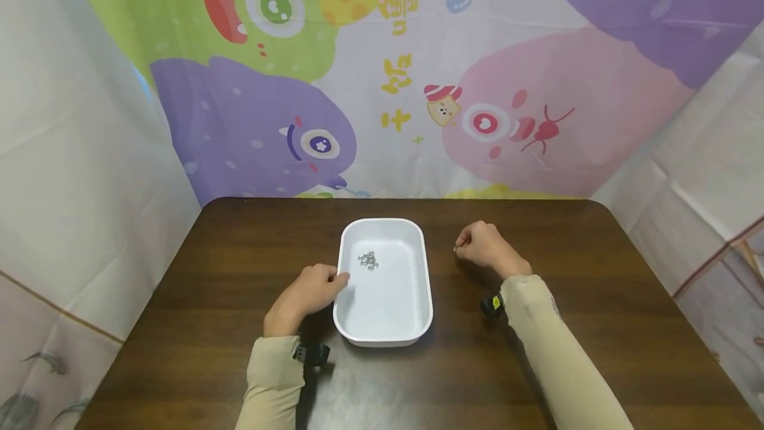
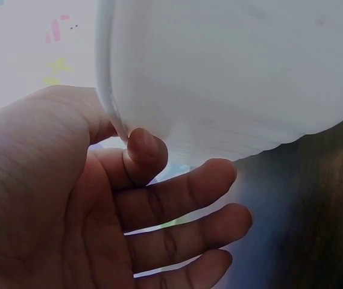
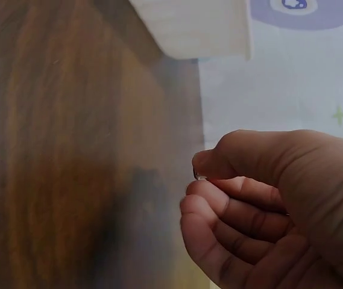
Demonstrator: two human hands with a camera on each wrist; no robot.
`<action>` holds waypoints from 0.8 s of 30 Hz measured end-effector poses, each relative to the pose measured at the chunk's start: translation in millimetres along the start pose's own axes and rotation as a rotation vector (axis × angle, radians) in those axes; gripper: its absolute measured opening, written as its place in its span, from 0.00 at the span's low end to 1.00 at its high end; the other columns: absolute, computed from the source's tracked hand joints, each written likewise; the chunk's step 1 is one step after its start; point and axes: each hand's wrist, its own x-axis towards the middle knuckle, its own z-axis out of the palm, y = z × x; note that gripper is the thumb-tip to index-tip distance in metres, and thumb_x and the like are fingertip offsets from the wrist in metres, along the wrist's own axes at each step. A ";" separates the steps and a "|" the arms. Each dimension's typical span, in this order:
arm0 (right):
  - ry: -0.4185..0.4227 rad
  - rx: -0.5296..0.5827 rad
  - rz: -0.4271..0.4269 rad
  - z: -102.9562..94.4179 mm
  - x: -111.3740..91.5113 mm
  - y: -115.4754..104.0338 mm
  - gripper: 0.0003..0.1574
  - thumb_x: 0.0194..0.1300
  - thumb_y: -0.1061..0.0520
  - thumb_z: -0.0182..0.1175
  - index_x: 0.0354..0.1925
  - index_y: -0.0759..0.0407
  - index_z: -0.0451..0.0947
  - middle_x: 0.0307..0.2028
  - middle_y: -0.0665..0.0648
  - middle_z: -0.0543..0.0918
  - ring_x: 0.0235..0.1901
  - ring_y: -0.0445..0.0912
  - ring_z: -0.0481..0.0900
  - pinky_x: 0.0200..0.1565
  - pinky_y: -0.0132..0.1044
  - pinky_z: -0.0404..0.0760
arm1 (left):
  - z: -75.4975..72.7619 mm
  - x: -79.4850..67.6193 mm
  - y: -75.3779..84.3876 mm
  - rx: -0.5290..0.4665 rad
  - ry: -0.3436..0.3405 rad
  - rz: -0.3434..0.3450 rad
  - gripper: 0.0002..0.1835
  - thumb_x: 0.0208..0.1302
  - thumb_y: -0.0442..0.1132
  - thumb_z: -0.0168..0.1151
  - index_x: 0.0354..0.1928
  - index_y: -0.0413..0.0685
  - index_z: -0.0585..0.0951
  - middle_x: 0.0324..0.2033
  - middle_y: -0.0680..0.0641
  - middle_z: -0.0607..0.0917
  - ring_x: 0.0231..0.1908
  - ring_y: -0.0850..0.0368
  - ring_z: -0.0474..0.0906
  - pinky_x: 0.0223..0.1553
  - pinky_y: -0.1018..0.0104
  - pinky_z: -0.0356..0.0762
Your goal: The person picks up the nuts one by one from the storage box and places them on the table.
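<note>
A white rectangular tray [image 1: 382, 310] with rounded corners stands on the dark wooden table. Inside it, toward the far left, lies a small cluster of shiny silvery pieces [image 1: 369, 261]. My left hand [image 1: 313, 289] holds the tray's left rim, thumb over the edge; in the left wrist view its index finger curls under the rim [image 2: 103, 60] while the other fingers spread below. Right of the tray, my right hand [image 1: 486, 244] pinches one tiny shiny piece [image 3: 199, 176] between thumb and index fingertips. Most of that piece is hidden by the fingers.
The brown table [image 1: 555, 244] reaches out on both sides of the tray. Behind it hangs a cloth printed with cartoon figures [image 1: 394, 164], and pale cloth [image 1: 77, 151] covers the sides. A small black device [image 1: 492, 306] is strapped to each wrist.
</note>
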 end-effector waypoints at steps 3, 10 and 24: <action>-0.010 -0.001 0.014 3.3 0.2 6.9 0.06 0.62 0.59 0.68 0.35 0.62 0.86 0.34 0.57 0.88 0.33 0.48 0.80 0.43 0.44 0.81 | 0.5 -0.2 0.1 -0.001 0.001 0.001 0.19 0.74 0.47 0.52 0.23 0.48 0.73 0.20 0.52 0.68 0.24 0.58 0.67 0.29 0.64 0.65; -0.031 0.018 0.037 7.3 0.2 15.1 0.06 0.63 0.60 0.67 0.36 0.62 0.86 0.36 0.58 0.87 0.34 0.48 0.80 0.42 0.43 0.81 | -0.5 -1.2 0.1 -0.009 -0.005 -0.015 0.19 0.74 0.47 0.52 0.25 0.47 0.74 0.20 0.52 0.68 0.24 0.58 0.67 0.29 0.64 0.65; -0.043 0.017 0.052 9.0 -0.2 17.0 0.05 0.63 0.61 0.68 0.36 0.62 0.87 0.36 0.58 0.88 0.33 0.48 0.79 0.39 0.40 0.80 | -0.6 -0.3 2.5 -0.019 -0.030 -0.047 0.17 0.75 0.48 0.53 0.32 0.45 0.80 0.22 0.51 0.71 0.26 0.57 0.70 0.30 0.64 0.66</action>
